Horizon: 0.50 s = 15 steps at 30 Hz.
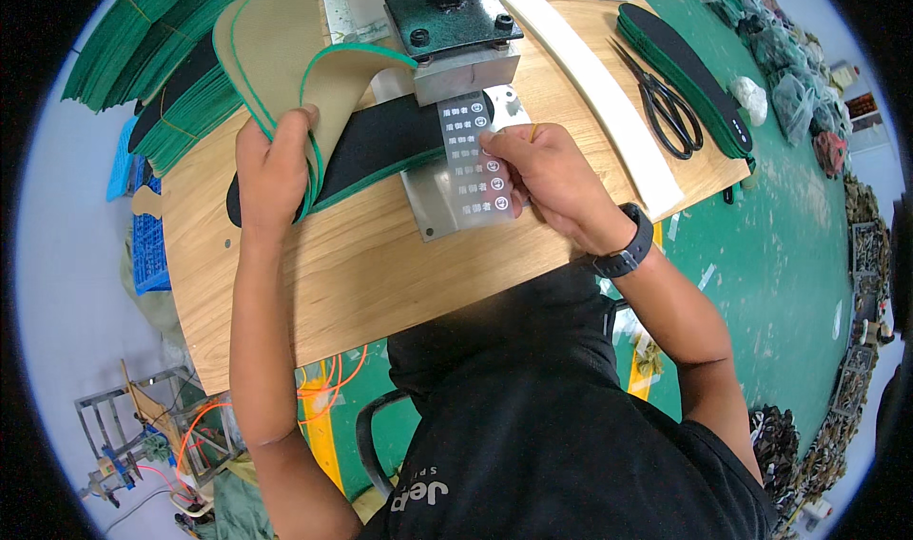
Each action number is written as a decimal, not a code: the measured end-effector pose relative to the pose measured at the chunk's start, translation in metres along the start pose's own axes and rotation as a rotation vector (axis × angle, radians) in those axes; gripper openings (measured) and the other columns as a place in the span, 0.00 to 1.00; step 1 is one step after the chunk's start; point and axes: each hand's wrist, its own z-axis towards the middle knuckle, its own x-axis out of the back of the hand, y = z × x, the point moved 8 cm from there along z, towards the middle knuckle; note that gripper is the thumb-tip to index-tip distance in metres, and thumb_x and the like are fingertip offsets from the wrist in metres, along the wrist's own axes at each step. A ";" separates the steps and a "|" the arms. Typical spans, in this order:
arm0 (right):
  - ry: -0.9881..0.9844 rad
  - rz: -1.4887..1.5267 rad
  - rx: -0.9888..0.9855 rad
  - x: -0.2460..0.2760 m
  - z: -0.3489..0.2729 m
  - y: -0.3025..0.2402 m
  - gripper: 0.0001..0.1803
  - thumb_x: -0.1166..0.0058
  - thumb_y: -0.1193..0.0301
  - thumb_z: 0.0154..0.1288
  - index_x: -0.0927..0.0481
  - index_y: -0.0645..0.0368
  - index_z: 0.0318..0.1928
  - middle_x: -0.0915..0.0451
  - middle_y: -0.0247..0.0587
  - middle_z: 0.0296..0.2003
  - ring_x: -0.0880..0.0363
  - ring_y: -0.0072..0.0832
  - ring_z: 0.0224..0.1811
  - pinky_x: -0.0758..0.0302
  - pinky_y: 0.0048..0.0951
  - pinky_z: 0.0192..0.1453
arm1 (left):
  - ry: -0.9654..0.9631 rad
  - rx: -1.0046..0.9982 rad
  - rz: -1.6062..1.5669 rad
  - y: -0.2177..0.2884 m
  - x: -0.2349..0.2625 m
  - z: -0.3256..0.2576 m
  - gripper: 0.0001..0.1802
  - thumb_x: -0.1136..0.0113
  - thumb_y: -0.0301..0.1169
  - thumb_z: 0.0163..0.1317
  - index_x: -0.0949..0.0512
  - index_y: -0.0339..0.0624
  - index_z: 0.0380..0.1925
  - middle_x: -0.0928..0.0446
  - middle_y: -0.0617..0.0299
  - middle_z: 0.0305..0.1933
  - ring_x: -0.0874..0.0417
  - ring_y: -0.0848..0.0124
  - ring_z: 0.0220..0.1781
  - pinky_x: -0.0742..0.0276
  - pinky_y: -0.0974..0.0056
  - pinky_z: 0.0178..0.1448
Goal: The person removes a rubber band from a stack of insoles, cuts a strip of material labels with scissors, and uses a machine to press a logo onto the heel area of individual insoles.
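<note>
My left hand (274, 164) grips insoles (262, 41) with tan undersides and green edges, the thumb on top and their toe ends fanned up and back. Beneath them a black insole (371, 141) with a green edge lies across the table, its right end under the metal block of a press (466, 72). A translucent strip of white printed transfers (473, 193) lies over that end and hangs past its near edge. Thumb and fingers of my right hand (556, 174) pinch the strip at its right side. A metal plate (423, 207) shows below the insole and strip.
Bundled green insoles (157, 31) are piled at the far left, above a blue crate (150, 255). A long white strip (594, 88) curves along the wooden table (371, 279). Black scissors (666, 112) and stacked black insoles (689, 74) lie at the right.
</note>
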 end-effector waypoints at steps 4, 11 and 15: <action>-0.006 -0.029 0.009 0.003 0.003 0.003 0.16 0.50 0.66 0.66 0.25 0.64 0.23 0.23 0.39 0.17 0.28 0.22 0.12 0.31 0.19 0.15 | 0.014 0.033 -0.013 0.002 -0.001 -0.001 0.14 0.48 0.34 0.59 0.23 0.31 0.32 0.25 0.64 0.25 0.30 0.76 0.30 0.32 0.68 0.37; -0.031 -0.072 -0.021 -0.002 0.006 0.001 0.17 0.49 0.65 0.67 0.24 0.65 0.25 0.22 0.40 0.18 0.28 0.21 0.13 0.31 0.19 0.15 | 0.016 0.096 0.063 0.000 0.000 -0.001 0.15 0.47 0.35 0.58 0.22 0.32 0.34 0.23 0.62 0.31 0.27 0.73 0.34 0.32 0.67 0.42; -0.012 -0.089 -0.054 -0.002 0.008 0.002 0.18 0.48 0.63 0.67 0.23 0.65 0.25 0.23 0.39 0.17 0.29 0.20 0.13 0.31 0.19 0.15 | 0.042 0.044 0.042 -0.001 -0.001 -0.003 0.13 0.46 0.33 0.59 0.23 0.32 0.31 0.24 0.63 0.27 0.28 0.75 0.30 0.32 0.69 0.38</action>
